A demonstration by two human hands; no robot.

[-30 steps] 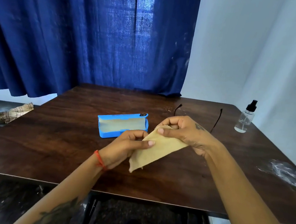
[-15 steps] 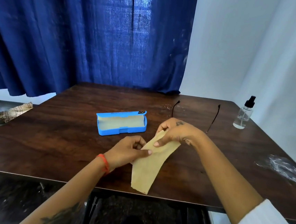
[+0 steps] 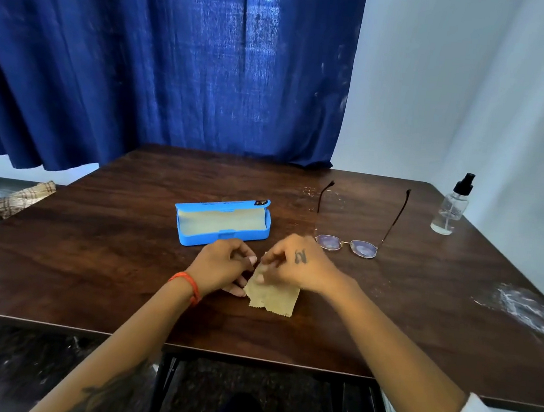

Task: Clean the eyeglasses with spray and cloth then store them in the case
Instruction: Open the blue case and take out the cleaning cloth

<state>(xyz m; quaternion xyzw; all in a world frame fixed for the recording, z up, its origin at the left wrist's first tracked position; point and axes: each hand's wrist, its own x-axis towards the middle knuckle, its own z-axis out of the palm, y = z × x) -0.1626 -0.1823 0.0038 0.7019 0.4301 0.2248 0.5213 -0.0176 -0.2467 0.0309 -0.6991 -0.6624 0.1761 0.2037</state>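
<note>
A small yellow cloth (image 3: pixel 273 297) lies folded on the dark wooden table (image 3: pixel 91 271), pinched at its upper edge by both hands. My left hand (image 3: pixel 225 267) grips its left corner and my right hand (image 3: pixel 294 267) grips it from above. The eyeglasses (image 3: pixel 348 244) rest on the table just right of my right hand, lenses down, arms open and pointing away. An open blue case (image 3: pixel 222 224) with a pale lining sits just behind my hands. The clear spray bottle (image 3: pixel 450 206) with a black nozzle stands at the far right.
A blue curtain (image 3: pixel 161 62) hangs behind the table, with a white wall at the right. A checked rag (image 3: pixel 19 198) lies on a ledge to the left. White smears (image 3: pixel 520 309) mark the table's right edge. The near table edge runs just below my forearms.
The cloth was held stretched above the table; both hands have lowered it and folded it shorter onto the tabletop. My right hand moved off the eyeglasses, which now show fully.
</note>
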